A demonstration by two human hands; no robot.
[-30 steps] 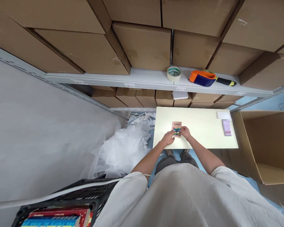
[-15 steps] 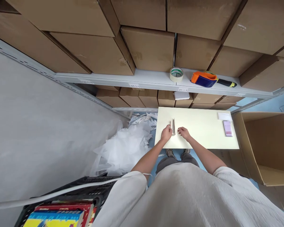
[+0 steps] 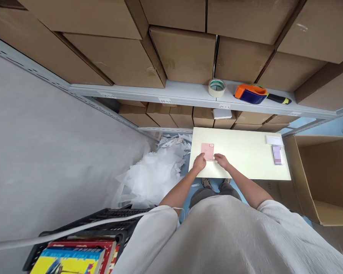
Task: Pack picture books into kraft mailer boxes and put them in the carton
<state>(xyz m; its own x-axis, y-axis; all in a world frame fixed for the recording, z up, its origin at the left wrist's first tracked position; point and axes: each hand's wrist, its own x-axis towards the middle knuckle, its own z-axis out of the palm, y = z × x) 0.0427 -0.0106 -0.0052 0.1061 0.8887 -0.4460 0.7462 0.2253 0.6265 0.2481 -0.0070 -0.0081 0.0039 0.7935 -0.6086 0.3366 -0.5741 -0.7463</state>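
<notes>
Below me, a smooth, cream, rectangular tabletop (image 3: 246, 160) carries a pink book (image 3: 208, 150) near its left end. My left hand (image 3: 199, 162) grasps the book; my right hand (image 3: 222, 160) curls beside it, grip unclear.

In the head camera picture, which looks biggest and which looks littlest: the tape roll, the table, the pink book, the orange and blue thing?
Largest to smallest:
1. Table
2. Orange and blue thing
3. Tape roll and pink book: too alike to rank; the roll may sit nearer the camera.
</notes>
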